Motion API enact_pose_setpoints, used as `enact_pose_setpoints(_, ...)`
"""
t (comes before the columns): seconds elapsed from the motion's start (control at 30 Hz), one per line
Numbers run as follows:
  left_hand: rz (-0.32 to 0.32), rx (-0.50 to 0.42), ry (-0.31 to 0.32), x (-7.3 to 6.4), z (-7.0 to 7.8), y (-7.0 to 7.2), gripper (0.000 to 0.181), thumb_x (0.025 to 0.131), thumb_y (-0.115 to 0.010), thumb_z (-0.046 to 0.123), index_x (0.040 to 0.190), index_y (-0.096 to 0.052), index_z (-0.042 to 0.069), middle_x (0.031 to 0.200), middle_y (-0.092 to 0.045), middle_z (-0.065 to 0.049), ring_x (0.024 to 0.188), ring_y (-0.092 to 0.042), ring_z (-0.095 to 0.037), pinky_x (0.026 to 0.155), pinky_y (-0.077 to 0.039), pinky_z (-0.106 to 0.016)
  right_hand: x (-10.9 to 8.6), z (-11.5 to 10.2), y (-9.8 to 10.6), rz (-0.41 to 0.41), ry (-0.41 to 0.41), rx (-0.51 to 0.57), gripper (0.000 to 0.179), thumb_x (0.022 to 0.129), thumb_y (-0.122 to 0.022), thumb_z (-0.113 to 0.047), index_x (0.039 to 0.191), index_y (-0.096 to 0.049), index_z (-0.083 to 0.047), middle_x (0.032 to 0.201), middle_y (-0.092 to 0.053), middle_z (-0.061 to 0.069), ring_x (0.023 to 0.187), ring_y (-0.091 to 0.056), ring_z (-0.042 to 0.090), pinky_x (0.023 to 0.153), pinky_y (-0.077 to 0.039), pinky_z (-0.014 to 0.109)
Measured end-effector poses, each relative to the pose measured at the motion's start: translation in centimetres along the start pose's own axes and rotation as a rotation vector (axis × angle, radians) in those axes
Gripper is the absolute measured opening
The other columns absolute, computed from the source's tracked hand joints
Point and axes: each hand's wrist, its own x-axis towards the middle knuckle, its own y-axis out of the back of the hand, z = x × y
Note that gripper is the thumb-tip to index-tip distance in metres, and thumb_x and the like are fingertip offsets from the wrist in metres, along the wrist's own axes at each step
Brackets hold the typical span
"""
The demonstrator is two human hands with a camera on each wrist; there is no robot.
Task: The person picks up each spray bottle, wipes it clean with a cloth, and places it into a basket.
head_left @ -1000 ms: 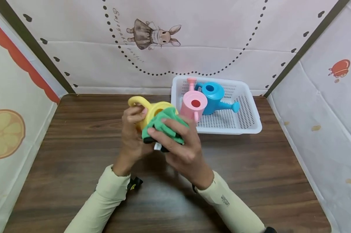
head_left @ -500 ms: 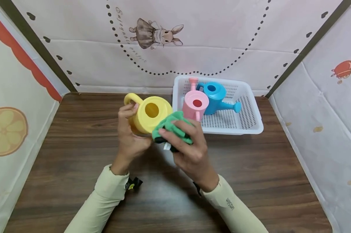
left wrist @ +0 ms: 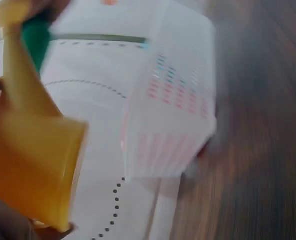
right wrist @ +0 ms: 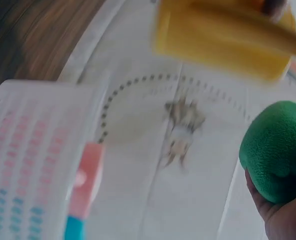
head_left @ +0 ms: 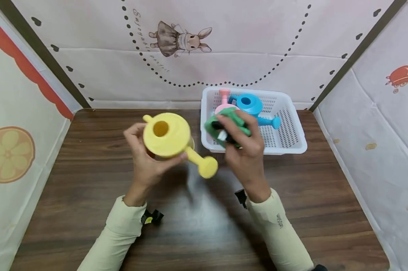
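Observation:
A yellow toy watering can (head_left: 171, 135) is held above the table by my left hand (head_left: 144, 160), its fingers and thumb around the body. The can's spout points toward the lower right. My right hand (head_left: 246, 154) grips a bunched green cloth (head_left: 229, 122) with black parts and a white tag, apart from the can and over the near left part of the basket. In the right wrist view the cloth (right wrist: 278, 150) looks fuzzy and rounded, and the yellow can (right wrist: 223, 40) is blurred above. The left wrist view shows the can's side (left wrist: 32, 160) close up.
A white perforated basket (head_left: 292, 128) stands at the back of the brown wooden table (head_left: 309, 195). Inside are a blue watering can (head_left: 249, 103) and a pink watering can (head_left: 224, 99), the pink one partly covered by the cloth. Printed sheets (head_left: 244, 41) rise behind and at both sides.
My right hand has drawn the cloth away from the yellow can, rightward and over the basket. My left hand has turned the can, bringing its spout into view and the handle mostly out of sight.

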Motion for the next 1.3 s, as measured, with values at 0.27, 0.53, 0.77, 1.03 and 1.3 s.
enact_pose_setpoints(0.27,0.243,-0.658,0.65,1.9,1.5,-0.5,0.052,0.099,-0.08,0.033,0.146,-0.06,0.025,0.127,-0.076,0.002,0.108,-0.078,-0.017,0.079,-0.069,-0.036,-2.9,0.1,-0.9,0.156,-0.005,0.019,0.047,0.092,-0.061,0.019,0.13,-0.08,0.0,0.134,-0.063,0.03,0.13,-0.067,0.034,0.119,-0.057,0.038)
enact_pose_setpoints(0.53,0.119,-0.444,0.876,1.7,2.3,-2.2,0.071,0.096,-0.072,0.078,0.147,-0.06,0.03,0.122,-0.078,0.008,0.099,-0.076,-0.01,0.079,-0.065,-0.039,-3.5,-1.5,-3.8,0.211,0.259,0.004,0.038,0.099,-0.069,0.011,0.132,-0.081,-0.005,0.13,-0.063,0.025,0.123,-0.067,0.041,0.117,-0.058,0.044)
enact_pose_setpoints(0.77,0.048,-0.436,0.802,1.1,1.6,-1.5,0.046,0.104,-0.07,0.054,0.141,-0.059,0.029,0.12,-0.07,0.009,0.102,-0.064,-0.008,0.093,-0.058,-0.025,-1.4,-1.2,-3.3,0.254,0.114,0.062,0.039,0.099,-0.073,0.01,0.134,-0.081,-0.006,0.136,-0.064,0.021,0.129,-0.067,0.03,0.117,-0.057,0.038)
enact_pose_setpoints(1.03,0.028,-0.519,0.665,1.7,1.6,-1.1,0.034,0.109,-0.063,0.049,0.135,-0.06,0.028,0.112,-0.075,0.008,0.092,-0.072,-0.007,0.076,-0.057,-0.022,-1.8,-0.2,-3.7,0.177,-0.024,0.094,0.036,0.103,-0.074,0.004,0.138,-0.079,-0.003,0.136,-0.062,0.028,0.132,-0.065,0.032,0.118,-0.056,0.037)
enact_pose_setpoints(1.3,0.16,-0.414,0.66,1.8,1.7,-1.7,0.034,0.111,-0.054,0.056,0.134,-0.046,0.033,0.1,-0.071,0.008,0.075,-0.068,-0.004,0.058,-0.049,-0.02,-4.0,-0.5,-4.1,0.223,0.107,0.015,0.04,0.096,-0.068,0.017,0.131,-0.08,0.001,0.135,-0.062,0.027,0.13,-0.064,0.036,0.118,-0.056,0.04)
